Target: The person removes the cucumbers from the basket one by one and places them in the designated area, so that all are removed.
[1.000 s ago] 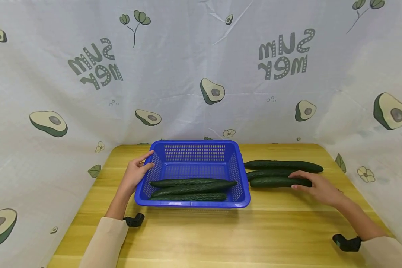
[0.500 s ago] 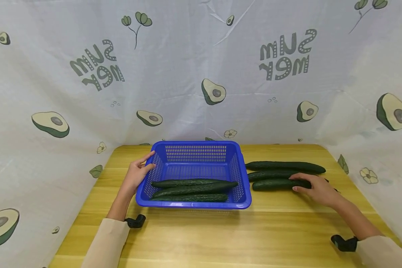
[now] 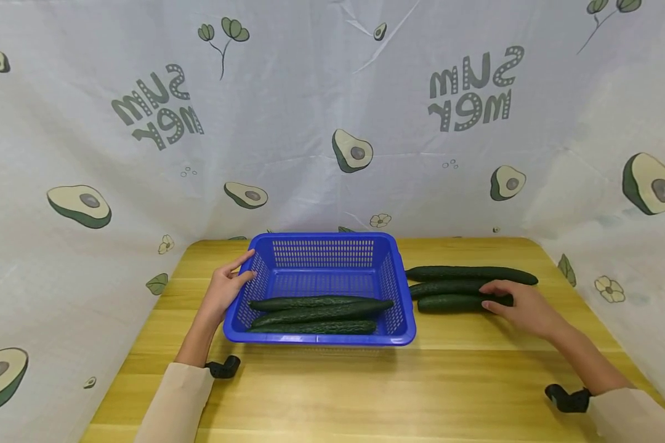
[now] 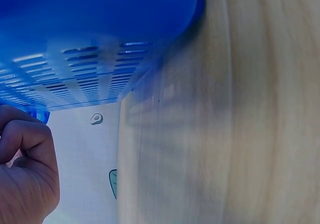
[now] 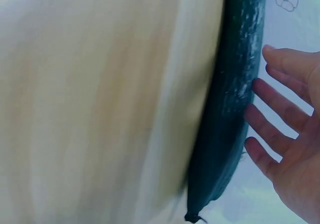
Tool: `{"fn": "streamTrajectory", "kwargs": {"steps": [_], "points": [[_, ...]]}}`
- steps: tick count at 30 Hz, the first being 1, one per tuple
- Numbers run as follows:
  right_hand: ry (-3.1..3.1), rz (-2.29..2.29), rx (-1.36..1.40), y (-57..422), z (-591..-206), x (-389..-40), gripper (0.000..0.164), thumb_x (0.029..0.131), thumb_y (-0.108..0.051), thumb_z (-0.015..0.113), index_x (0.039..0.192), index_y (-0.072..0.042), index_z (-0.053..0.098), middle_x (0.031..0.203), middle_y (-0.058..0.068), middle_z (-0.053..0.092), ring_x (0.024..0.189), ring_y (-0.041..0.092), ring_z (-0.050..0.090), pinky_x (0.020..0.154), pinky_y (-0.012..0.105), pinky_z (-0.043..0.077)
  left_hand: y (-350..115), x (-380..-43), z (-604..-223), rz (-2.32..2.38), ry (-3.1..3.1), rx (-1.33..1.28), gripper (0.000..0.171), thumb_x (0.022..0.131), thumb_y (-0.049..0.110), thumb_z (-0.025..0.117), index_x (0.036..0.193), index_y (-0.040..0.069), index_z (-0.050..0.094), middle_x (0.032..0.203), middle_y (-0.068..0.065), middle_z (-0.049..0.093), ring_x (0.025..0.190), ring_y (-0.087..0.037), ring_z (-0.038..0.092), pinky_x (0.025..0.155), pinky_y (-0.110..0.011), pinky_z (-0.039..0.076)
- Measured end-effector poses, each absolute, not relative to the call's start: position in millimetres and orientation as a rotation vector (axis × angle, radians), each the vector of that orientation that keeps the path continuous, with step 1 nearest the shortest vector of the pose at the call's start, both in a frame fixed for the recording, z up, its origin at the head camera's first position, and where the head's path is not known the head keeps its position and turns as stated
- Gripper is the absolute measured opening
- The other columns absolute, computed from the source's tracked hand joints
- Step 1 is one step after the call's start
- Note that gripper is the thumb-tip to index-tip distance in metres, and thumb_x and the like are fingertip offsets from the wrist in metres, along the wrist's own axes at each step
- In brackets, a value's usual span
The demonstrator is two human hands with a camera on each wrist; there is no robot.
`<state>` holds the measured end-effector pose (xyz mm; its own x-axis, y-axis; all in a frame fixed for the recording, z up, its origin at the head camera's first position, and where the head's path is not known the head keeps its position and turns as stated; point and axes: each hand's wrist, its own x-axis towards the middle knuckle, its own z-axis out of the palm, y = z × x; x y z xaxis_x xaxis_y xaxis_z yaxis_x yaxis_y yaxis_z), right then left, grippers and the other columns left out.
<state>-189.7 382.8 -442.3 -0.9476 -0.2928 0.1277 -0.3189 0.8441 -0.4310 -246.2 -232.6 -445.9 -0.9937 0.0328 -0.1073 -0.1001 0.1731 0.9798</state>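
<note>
A blue perforated plastic basket (image 3: 318, 338) sits tilted toward me, with several dark green cucumbers (image 3: 321, 314) lying side by side along its near wall. My left hand (image 3: 225, 289) holds the basket's left rim, thumb inside and index finger along the edge; the left wrist view shows other fingers curled beside the outer wall. To the right of the basket, three cucumbers lie on the table. Over the right end of the nearest cucumber (image 3: 449, 303) is my right hand (image 3: 523, 309), its fingers spread and relaxed. In the right wrist view the fingers lie beside or above a cucumber (image 5: 230, 98), not closed round it.
The middle cucumber (image 3: 443, 288) lies close behind the nearest one, and the farthest cucumber (image 3: 471, 274) is near the back. All rest on a wooden table (image 3: 332, 394). A white curtain (image 3: 288, 111) with avocado prints hangs behind and at both sides.
The nearest loose cucumber has shifted very slightly rightward under my right hand, whose fingers have moved a little. My left hand stays on the basket rim.
</note>
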Motion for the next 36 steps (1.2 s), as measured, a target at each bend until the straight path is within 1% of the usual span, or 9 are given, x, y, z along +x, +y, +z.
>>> {"fn": "streamTrajectory", "kwargs": {"steps": [4, 6, 11, 18, 21, 28, 30, 36], "points": [[-2.935, 0.706, 0.497, 378, -436, -193, 0.033, 0.097, -0.023, 0.072, 0.124, -0.004, 0.069, 0.12, 0.019, 0.071, 0.109, 0.043, 0.064, 0.088, 0.06, 0.054, -232, -246, -445, 1.961, 2.308, -0.059, 0.058, 0.101, 0.018, 0.064, 0.155, 0.03, 0.048, 0.089, -0.014, 0.077, 0.073, -0.021, 0.076, 0.062, -0.033, 0.063], [-2.918, 0.704, 0.505, 374, -431, -195, 0.034, 0.097, -0.023, 0.072, 0.125, -0.003, 0.069, 0.119, 0.019, 0.071, 0.109, 0.043, 0.064, 0.088, 0.061, 0.053, -232, -247, -445, 1.953, 2.313, -0.052, 0.058, 0.101, 0.018, 0.064, 0.155, 0.031, 0.048, 0.086, -0.012, 0.076, 0.072, -0.02, 0.076, 0.062, -0.033, 0.063], [-2.901, 0.71, 0.53, 361, -417, -200, 0.038, 0.097, -0.022, 0.072, 0.129, -0.002, 0.067, 0.122, 0.021, 0.07, 0.111, 0.044, 0.062, 0.089, 0.062, 0.052, -232, -247, -445, 1.943, 2.332, -0.046, 0.057, 0.101, 0.017, 0.063, 0.155, 0.03, 0.049, 0.093, -0.016, 0.077, 0.074, -0.022, 0.076, 0.063, -0.033, 0.063], [-2.945, 0.826, 0.53, 336, -400, -205, 0.045, 0.1, -0.025, 0.068, 0.137, -0.001, 0.061, 0.133, 0.025, 0.064, 0.122, 0.048, 0.058, 0.098, 0.066, 0.048, -232, -247, -444, 1.948, 2.317, -0.061, 0.058, 0.101, 0.016, 0.063, 0.155, 0.029, 0.049, 0.095, -0.019, 0.077, 0.072, -0.022, 0.076, 0.062, -0.034, 0.063], [-2.942, 0.859, 0.527, 323, -394, -209, 0.047, 0.1, -0.028, 0.068, 0.139, -0.002, 0.06, 0.135, 0.024, 0.063, 0.124, 0.047, 0.057, 0.1, 0.067, 0.047, -232, -246, -444, 1.952, 2.314, -0.063, 0.058, 0.101, 0.016, 0.064, 0.155, 0.029, 0.048, 0.098, -0.022, 0.077, 0.072, -0.022, 0.076, 0.062, -0.034, 0.063], [-2.932, 0.868, 0.556, 296, -389, -222, 0.048, 0.1, -0.03, 0.067, 0.14, -0.005, 0.06, 0.135, 0.022, 0.065, 0.125, 0.043, 0.058, 0.107, 0.066, 0.043, -233, -248, -447, 1.953, 2.319, -0.083, 0.059, 0.1, 0.016, 0.063, 0.155, 0.03, 0.048, 0.116, -0.025, 0.073, 0.079, -0.023, 0.077, 0.066, -0.035, 0.064], [-2.924, 0.865, 0.576, 288, -388, -224, 0.048, 0.1, -0.03, 0.068, 0.14, -0.005, 0.06, 0.135, 0.021, 0.065, 0.126, 0.042, 0.058, 0.108, 0.065, 0.042, -233, -247, -447, 1.948, 2.329, -0.086, 0.058, 0.1, 0.016, 0.063, 0.155, 0.031, 0.049, 0.117, -0.026, 0.073, 0.08, -0.024, 0.077, 0.067, -0.036, 0.064], [-2.902, 0.884, 0.639, 269, -385, -230, 0.048, 0.099, -0.03, 0.07, 0.139, -0.006, 0.061, 0.137, 0.02, 0.065, 0.128, 0.041, 0.056, 0.109, 0.064, 0.043, -232, -248, -447, 1.968, 2.322, -0.082, 0.058, 0.099, 0.016, 0.064, 0.154, 0.031, 0.051, 0.105, -0.023, 0.076, 0.078, -0.024, 0.077, 0.067, -0.036, 0.064]]}}
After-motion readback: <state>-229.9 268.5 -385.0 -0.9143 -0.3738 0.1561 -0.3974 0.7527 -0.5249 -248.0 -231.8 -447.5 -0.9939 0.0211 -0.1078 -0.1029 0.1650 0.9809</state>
